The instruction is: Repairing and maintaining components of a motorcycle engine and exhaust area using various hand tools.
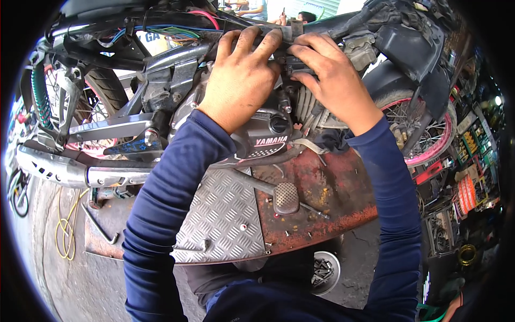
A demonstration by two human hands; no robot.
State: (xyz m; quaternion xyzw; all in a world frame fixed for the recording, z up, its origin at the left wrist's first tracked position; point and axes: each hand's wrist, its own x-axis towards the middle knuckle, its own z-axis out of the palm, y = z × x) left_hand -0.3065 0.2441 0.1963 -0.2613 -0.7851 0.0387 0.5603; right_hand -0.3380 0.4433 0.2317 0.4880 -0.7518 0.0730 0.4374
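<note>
A partly stripped motorcycle stands side-on before me, its grey engine cover (255,140) at the middle. My left hand (241,75) reaches over the top of the engine, fingers bent and closed; their tips and anything they grip are hidden. Beside it, my right hand (332,78) has its thumb and forefinger closed about a small black part (296,65) above the engine's finned cylinder (306,104). Behind my hands runs the dark frame, with loose coloured wires (171,33) to the left.
The motorcycle stands by a rusty red platform (332,188) with a diamond-plate sheet (220,220). On these lie an L-shaped wrench (190,247) and several bolts. A bowl of metal pieces (325,273) stands by my leg. Tools and parts (469,188) crowd the right; people (252,9) sit beyond.
</note>
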